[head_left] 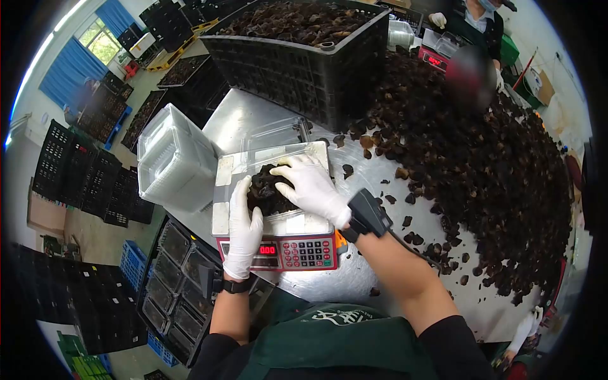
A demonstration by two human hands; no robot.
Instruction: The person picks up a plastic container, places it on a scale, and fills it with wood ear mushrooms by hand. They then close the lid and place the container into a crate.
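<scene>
i see my left hand (244, 223) and right hand (310, 183), each grip apart and flat, cupping the dark fungus (266, 193) between them in the clear tray (297, 155) on the scale (304, 252) just below, seemingly so loose pieces stay inside.

table: steel table (253, 117) | on it: scale (278, 252) | black crate (297, 63) | dark fungus heap (494, 171) | clear tub stack (174, 161)

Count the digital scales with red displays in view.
2. The near scale sits nearest, under the tray where the left hand and right hand rest; the far scale is across the table by a co-worker. Others may hide behind the black crate.
</scene>
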